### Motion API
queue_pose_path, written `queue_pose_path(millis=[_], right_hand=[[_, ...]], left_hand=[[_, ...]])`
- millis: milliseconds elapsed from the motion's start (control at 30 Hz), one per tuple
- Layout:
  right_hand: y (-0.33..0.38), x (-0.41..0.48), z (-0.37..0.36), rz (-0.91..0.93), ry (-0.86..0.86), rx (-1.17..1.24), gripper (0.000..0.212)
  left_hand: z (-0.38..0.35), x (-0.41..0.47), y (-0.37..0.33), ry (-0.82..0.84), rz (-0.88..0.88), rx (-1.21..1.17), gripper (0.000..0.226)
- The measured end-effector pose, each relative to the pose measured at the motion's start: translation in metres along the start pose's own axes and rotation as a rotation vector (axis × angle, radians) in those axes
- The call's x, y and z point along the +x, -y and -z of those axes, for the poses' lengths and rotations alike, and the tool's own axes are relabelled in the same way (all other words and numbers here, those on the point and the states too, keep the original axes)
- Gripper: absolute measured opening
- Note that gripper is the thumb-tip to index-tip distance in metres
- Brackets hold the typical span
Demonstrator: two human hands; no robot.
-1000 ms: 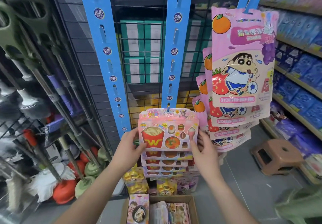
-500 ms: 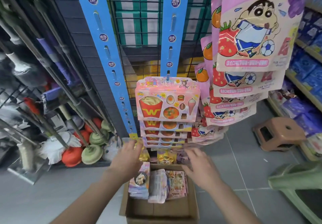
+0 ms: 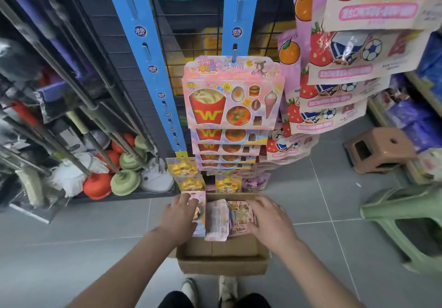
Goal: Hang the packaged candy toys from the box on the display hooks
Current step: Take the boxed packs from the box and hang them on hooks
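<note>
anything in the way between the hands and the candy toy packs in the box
Nothing visible. The left hand touches the leftmost pack and the right hand the rightmost pack, both standing in the open-topped cardboard box.

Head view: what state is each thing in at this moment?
Box, open on the floor, partly filled.
Boxed packs, standing on edge at the far end.
Left hand, on the leftmost pack, grip unclear.
Right hand, on the rightmost pack, grip unclear.
Fries packs, hanging on the middle strip.
Brown stool, upright.
</note>
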State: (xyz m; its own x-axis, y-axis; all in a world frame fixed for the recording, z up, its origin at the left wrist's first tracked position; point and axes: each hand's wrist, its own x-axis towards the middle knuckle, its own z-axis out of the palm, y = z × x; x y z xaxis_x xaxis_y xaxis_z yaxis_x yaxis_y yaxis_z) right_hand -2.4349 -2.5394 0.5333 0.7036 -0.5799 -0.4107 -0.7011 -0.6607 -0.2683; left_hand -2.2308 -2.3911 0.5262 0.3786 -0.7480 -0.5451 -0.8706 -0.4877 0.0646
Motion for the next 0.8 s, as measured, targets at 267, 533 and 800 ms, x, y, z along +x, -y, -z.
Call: queue_pose_path(millis=[267,533,800], right_hand=[[0.025,0.006,-0.049,-0.103,0.075,0.033,0.062],[0.016,0.048,-0.137,-0.149,0.17,0.046,0.062],[-0.04,0.105,-0.264,-0.19,0.242,0.032,0.064]], left_hand=[[-0.049,0.007,0.034,0.073,-0.011,-0.045,0.06],[-0.124,0.045,0.055,0.139,0.02,-0.09,0.053],[-0.238,0.123,0.035,0.241,0.018,-0.053,0.052]])
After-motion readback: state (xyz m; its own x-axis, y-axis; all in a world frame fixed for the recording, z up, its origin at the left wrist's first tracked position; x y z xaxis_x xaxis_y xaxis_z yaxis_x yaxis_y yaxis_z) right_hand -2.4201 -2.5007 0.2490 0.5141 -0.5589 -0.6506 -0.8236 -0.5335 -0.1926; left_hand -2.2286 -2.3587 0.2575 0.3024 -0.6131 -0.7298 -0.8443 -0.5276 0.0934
